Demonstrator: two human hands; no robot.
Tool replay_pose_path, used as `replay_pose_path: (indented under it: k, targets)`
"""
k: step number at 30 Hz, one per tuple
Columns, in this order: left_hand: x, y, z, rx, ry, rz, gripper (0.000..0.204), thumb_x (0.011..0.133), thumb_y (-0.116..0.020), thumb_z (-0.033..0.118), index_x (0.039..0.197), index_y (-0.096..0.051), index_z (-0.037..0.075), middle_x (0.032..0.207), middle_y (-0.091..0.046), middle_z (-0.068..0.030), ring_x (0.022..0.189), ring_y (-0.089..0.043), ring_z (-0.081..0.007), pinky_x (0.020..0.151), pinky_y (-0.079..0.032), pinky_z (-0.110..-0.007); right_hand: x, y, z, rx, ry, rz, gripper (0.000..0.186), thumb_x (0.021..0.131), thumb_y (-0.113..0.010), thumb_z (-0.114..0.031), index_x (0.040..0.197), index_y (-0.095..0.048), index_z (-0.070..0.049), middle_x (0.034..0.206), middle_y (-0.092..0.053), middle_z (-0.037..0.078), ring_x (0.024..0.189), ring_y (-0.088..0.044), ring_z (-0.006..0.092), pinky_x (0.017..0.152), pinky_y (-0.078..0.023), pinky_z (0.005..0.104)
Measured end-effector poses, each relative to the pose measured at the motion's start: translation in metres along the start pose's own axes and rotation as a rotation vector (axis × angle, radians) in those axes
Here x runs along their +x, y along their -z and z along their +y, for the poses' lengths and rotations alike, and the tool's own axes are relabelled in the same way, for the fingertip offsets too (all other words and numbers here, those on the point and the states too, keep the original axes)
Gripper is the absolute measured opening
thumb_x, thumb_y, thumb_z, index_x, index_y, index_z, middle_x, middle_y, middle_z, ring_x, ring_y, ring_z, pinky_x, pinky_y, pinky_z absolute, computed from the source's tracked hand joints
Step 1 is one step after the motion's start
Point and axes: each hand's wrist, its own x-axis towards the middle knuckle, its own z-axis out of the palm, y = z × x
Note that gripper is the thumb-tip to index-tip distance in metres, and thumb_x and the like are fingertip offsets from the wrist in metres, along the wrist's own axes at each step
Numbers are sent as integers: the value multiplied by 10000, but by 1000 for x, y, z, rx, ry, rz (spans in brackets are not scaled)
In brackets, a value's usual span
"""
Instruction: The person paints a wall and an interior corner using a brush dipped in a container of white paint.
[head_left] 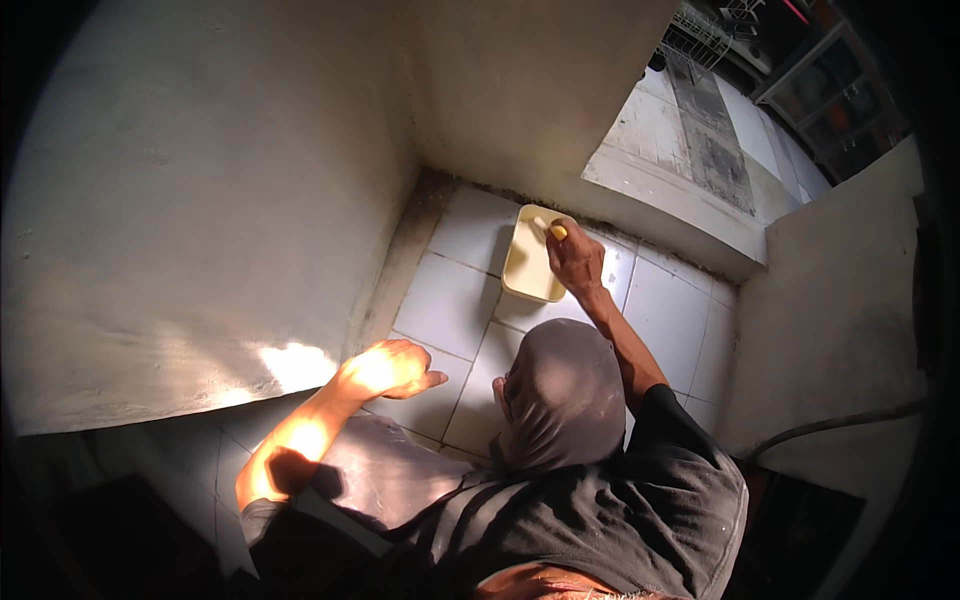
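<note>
My right hand (577, 256) is closed around a yellow-handled tool (558, 232), its pale end pointing into a cream rectangular tub (511, 262). Whether that end is bristles or a roller is too small to make out. The tub stands on white floor tiles near the wall corner, with a pale layer covering its inside. Over my left knee, in bright sunlight, my left hand (388, 370) hangs with fingers curled in and the thumb sticking out; nothing shows in it.
A bare plaster wall (220, 200) rises at the left, meeting another at the far corner. Beyond a raised tiled ledge (680, 195) stand a wire rack (695, 38) and a glass-fronted cabinet (840, 95). A dark hose or cable (835, 424) runs along the right wall (840, 310).
</note>
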Motion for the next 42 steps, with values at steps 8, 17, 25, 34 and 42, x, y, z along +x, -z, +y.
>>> replay_pose_path:
  k: [8,17,25,34,42]
  targets:
    - [2,-6,-11,0,-51,-9,569,977,-522,528,884,-708,-1,947,-697,-238,986,-652,-424,883,-508,-495,-18,-34,2,277,-385,98,157,908,-700,-141,860,-628,-11,592,-620,105,500,-610,203,481,-461,348]
    - [-5,-6,-13,-7,61,-27,550,977,-510,521,958,-727,15,1016,-705,-223,1026,-651,-406,916,-505,-479,-10,16,35,-3,-367,85,217,865,-712,-180,790,-597,-13,597,-621,146,505,-638,270,503,-492,364]
    - [-12,-8,-10,-73,90,1,509,966,-546,458,940,-714,-22,976,-689,-264,972,-643,-450,891,-499,-502,-9,13,32,-234,-13,34,223,856,-702,-166,796,-526,-44,664,-640,174,575,-644,372,517,-507,460]
    - [-18,-12,-18,-69,137,-12,501,955,-568,474,1015,-729,3,943,-705,-239,950,-667,-427,851,-520,-471,-23,-27,-14,79,-163,32,182,834,-709,-127,813,-564,-18,648,-631,168,549,-640,326,511,-488,404]
    - [-17,-13,-31,-79,93,2,530,962,-552,499,959,-711,-7,925,-689,-250,925,-651,-439,835,-508,-491,-9,-6,-4,418,-547,85,255,912,-669,-212,823,-629,23,571,-627,81,502,-619,133,480,-482,307]
